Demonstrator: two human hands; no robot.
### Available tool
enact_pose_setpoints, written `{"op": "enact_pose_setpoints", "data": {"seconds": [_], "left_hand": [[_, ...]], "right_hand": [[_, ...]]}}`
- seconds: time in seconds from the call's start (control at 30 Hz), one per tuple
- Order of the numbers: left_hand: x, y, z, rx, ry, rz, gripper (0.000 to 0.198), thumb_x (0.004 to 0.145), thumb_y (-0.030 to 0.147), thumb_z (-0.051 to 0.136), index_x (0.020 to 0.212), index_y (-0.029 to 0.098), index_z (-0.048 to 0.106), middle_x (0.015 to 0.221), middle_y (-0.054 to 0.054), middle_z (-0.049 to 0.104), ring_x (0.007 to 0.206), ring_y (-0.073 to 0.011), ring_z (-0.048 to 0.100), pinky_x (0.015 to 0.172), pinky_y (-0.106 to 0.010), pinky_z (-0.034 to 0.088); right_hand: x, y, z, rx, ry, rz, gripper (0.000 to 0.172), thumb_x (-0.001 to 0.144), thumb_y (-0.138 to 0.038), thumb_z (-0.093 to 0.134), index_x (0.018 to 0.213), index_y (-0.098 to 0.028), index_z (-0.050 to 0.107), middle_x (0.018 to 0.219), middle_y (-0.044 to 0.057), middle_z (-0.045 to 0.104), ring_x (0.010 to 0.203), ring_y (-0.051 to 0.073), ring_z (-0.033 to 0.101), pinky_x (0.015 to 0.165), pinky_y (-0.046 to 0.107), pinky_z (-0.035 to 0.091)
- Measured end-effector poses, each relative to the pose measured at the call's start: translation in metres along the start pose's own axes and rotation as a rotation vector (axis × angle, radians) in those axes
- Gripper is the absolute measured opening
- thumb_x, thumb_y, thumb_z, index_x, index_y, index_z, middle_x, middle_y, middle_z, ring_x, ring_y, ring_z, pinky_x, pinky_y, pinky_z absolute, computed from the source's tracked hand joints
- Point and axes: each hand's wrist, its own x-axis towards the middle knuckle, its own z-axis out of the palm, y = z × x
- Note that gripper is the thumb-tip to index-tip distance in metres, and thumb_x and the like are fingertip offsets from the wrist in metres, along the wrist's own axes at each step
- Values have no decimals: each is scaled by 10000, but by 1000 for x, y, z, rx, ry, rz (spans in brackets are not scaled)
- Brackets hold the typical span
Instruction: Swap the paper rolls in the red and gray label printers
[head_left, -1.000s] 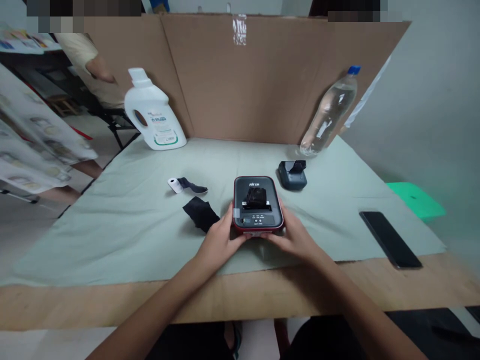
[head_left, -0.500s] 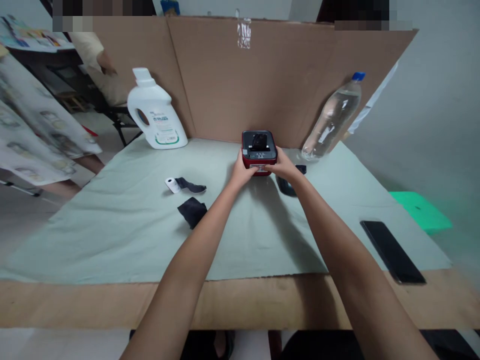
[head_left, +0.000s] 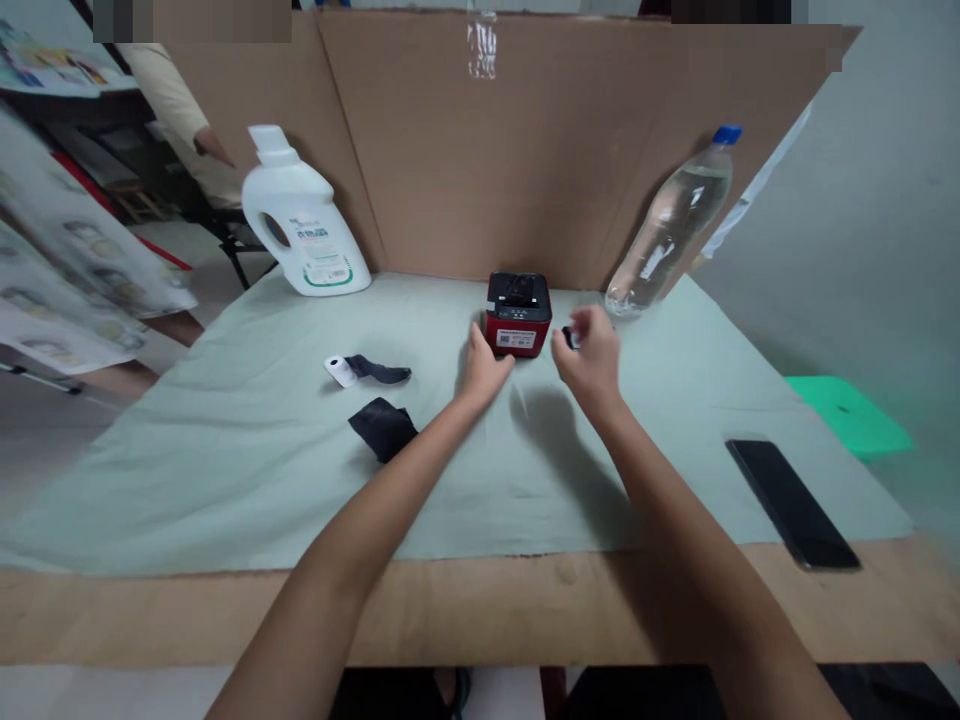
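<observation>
Centrally, upper middle of frame: red label printer (head_left: 517, 318) sits on pale green cloth (head_left: 225, 440), close to cardboard screen (head_left: 525, 150). Left hand (head_left: 484, 365) just below-left of it, fingers loose, gripping nothing. Right hand (head_left: 592, 355) to printer's right, fingers half curled over small dark device (head_left: 571, 338); cannot tell whether gripping. Black phone (head_left: 791, 500) lower right.

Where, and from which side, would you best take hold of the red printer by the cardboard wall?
Probably across its two flat side walls, low on the body, coming from the near side. The red printer stands upright as a squat box, the cardboard wall closes off its back, and a black part juts from its top.
</observation>
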Motion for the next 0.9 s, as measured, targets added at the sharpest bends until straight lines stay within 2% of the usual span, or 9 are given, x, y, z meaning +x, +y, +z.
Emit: {"op": "enact_pose_setpoints", "data": {"seconds": [0.03,0.1,0.23,0.37,0.5,0.57,0.73,0.8,0.9], "left_hand": [[-19,4,0,79,0,-35,994,874,157,684,1687,139,113,1758,-277,257,1658,-406,261,1346,-621,272],[-62,13,1,255,-142,39,952,906,212,649,1693,86,129,1796,-270,125,1693,-402,117,1375,-602,200],[-144,30,-1,551,-522,231,763,996,362,564,1676,121,313,1792,-188,236,1693,-360,159,1382,-626,122],[-180,36,-5,637,-642,276,682,1060,428,469,1641,77,398,1776,-194,273,1686,-353,199,1381,-624,136],[-183,33,-16,529,-643,263,660,1026,390,534,1610,95,445,1760,-197,313,1678,-327,240,1391,-573,176],[-181,30,-25,369,-569,205,636,1008,343,542,1595,114,460,1748,-188,351,1656,-299,310,1388,-525,237],[-175,23,-52,-51,-192,-139,586,1087,435,400,1613,183,452,1683,-140,487,1587,-266,448,1358,-501,332],[-174,20,-61,-79,-132,-195,592,1105,461,346,1619,188,453,1693,-124,476,1611,-260,409,1375,-512,286],[-176,15,-71,21,-140,-142,592,1112,429,300,1624,176,454,1721,-107,431,1658,-245,307,1403,-530,172]], "right_hand": [[-14,2,-11,-87,98,-2,347,879,-375,612,1169,-186,584,1146,150,635,1095,318,597,1062,534,480],[-36,13,-26,-240,181,60,558,833,-459,673,1270,-135,550,1285,221,594,1239,386,529,1135,603,405],[-45,39,-22,-352,33,323,1135,677,-554,830,1545,-9,342,1504,353,476,1402,505,428,1176,660,340],[-31,47,1,-372,-83,457,1259,687,-504,837,1634,25,198,1512,389,472,1402,534,461,1169,646,353],[-35,39,1,-377,-67,409,1143,732,-428,764,1614,74,236,1464,391,472,1376,508,477,1182,601,348],[-53,25,-8,-341,-71,323,1132,713,-439,758,1605,61,272,1416,352,492,1340,497,486,1174,604,363],[-138,-44,-22,-123,-129,140,1114,692,-567,805,1610,-131,348,1250,203,533,1212,456,522,1068,642,466],[-171,-76,-19,-70,-169,159,1099,711,-573,809,1612,-158,337,1237,200,522,1195,454,525,1054,655,473],[-204,-107,-9,-62,-166,263,1058,746,-564,808,1610,-178,335,1234,212,507,1183,477,521,1031,700,464]]}}
